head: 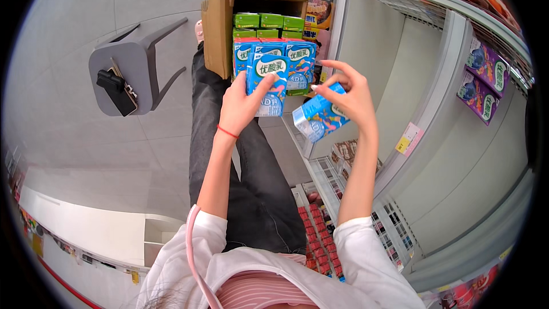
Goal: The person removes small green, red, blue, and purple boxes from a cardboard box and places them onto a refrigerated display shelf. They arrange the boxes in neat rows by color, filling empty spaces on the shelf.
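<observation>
My left hand grips a blue drink carton upright, front face towards me, just in front of the open cardboard box. To the right, my right hand holds a second blue drink carton, tilted, with its end turned towards the lower left. Behind my left hand, more blue cartons stand in a row at the near side of the box. Several green cartons lie in rows deeper inside it. The two held cartons do not touch.
A grey stool at the left bears a black device. White store shelving runs along the right, with purple cartons on a shelf and a price tag on its edge. Red packets fill a lower rack.
</observation>
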A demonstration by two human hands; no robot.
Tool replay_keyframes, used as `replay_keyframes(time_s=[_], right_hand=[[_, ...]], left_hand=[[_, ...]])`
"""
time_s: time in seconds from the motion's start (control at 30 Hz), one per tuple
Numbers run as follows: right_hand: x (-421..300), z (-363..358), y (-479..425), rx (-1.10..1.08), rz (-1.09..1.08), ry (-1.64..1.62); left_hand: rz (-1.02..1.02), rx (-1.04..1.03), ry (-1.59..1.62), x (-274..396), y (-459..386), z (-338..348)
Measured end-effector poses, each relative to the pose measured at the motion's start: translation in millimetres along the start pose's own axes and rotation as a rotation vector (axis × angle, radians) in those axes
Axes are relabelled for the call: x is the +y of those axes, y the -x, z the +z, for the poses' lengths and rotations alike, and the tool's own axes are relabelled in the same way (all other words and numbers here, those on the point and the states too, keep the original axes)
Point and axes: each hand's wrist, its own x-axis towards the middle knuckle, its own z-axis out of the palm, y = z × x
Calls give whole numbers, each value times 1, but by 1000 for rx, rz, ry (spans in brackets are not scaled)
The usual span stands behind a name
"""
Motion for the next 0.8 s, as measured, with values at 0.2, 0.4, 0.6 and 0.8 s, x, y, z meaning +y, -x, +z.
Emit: replay_keyframes(time_s=[0.2, 0.4, 0.6, 0.8], right_hand=[[1, 3, -58, -160, -147, 420], [15, 15, -92, -238, -308, 474], [23, 31, -106, -193, -319, 470], [27, 40, -109, -176, -327, 481]], left_hand=[[95, 240, -519, -18, -16, 19], [52, 221, -728, -15, -21, 28], [57, 239, -765, -21, -21, 26], [115, 267, -965, -16, -23, 21]])
